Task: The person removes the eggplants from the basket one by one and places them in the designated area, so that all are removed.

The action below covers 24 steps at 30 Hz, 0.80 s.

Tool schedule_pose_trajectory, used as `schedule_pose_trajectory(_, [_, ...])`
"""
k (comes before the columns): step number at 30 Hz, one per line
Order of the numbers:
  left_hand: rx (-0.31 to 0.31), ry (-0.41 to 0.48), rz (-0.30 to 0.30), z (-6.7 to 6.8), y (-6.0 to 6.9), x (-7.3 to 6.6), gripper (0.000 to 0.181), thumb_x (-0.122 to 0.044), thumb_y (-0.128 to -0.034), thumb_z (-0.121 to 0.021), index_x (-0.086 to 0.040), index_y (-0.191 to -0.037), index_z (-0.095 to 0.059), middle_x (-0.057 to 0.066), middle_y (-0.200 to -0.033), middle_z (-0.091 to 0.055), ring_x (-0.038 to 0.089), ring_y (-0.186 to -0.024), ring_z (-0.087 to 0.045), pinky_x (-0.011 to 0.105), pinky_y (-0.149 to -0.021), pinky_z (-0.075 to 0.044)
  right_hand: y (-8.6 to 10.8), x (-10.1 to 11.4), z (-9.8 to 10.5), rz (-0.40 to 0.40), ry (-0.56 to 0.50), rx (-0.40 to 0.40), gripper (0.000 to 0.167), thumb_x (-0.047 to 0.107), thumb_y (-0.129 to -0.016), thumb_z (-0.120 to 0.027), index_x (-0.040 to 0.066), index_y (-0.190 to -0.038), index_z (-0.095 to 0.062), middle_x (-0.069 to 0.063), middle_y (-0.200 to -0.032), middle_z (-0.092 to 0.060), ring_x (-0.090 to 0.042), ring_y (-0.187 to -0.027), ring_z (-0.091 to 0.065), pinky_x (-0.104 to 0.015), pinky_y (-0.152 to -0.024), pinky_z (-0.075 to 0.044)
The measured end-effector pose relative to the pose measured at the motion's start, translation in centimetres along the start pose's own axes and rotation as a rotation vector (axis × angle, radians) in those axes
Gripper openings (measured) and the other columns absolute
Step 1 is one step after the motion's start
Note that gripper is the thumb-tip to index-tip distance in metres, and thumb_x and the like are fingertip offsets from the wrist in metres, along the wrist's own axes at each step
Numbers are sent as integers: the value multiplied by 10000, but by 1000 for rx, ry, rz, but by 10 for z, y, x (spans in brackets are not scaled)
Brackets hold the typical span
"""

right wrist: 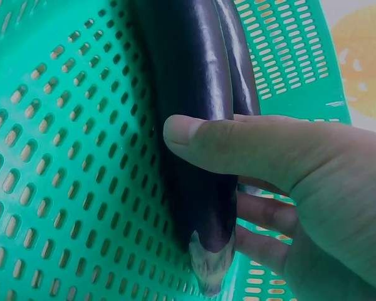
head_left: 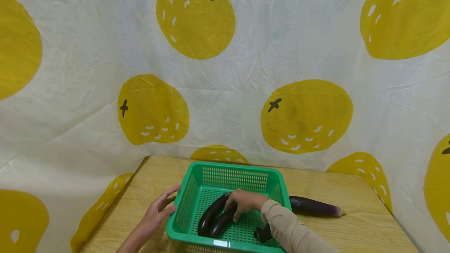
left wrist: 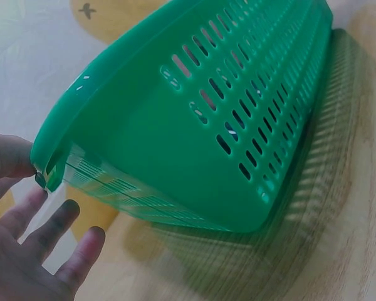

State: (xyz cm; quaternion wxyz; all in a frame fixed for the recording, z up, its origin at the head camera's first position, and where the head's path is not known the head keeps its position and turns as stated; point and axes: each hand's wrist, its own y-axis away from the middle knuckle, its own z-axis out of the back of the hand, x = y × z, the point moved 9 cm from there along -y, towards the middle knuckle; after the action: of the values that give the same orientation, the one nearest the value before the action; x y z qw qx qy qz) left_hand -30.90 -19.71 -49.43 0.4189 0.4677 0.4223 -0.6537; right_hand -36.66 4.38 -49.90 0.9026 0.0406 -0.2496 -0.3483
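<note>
A green basket [head_left: 191,239] holds two long dark eggplants side by side; the right hand [head_left: 246,201] grips the right one [head_left: 220,225], beside the left one [head_left: 209,214]. In the right wrist view, the thumb of the right hand [right wrist: 263,157] lies across the eggplant [right wrist: 194,81] near its pale stem end, fingers behind it. At the basket's left rim is the left hand [head_left: 154,214], fingertips touching the rim. The left wrist view shows the left hand [left wrist: 31,238] with thumb and a finger at the basket's rim [left wrist: 56,119], other fingers spread.
Another eggplant [head_left: 314,207] lies on the wooden table [head_left: 355,194], right of the basket. A dark stem end [head_left: 261,234] shows inside the basket beside the right sleeve. Behind the table hangs a white cloth [head_left: 225,116] with yellow fruit prints.
</note>
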Motion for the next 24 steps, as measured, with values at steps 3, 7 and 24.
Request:
schedule_pose_trajectory(3, [1,0,0,0,0,0,597,-154,-1085,-522,-14,-1617,-290,264,-1688,-218,602,-1489,-255,178,-964,-491,1,1,1,2,3,-2,338,153,-815,-883,196,-1138,-796,83,-1130,-745,-66,-1044,-657,-255,-880,-559])
schedule_pose_trajectory(7, [2,2,1,0,-1,0,597,-152,-1085,-522,-14,-1617,-290,264,-1688,-217,601,-1489,-255,175,-967,-489,2,3,3,10,-10,-2,336,145,-817,-879,180,-1141,-796,68,-1132,-749,-75,-1047,-655,-253,-876,-559])
schedule_pose_trajectory(24, [-7,-6,3,1,-1,0,591,-152,-1082,-529,-9,-1610,-307,268,-1684,-229,601,-1484,-266,176,-958,-490,6,4,10,40,-23,-36,348,139,-818,-877,140,-1156,-793,14,-1160,-751,-103,-1010,-670,-241,-837,-560])
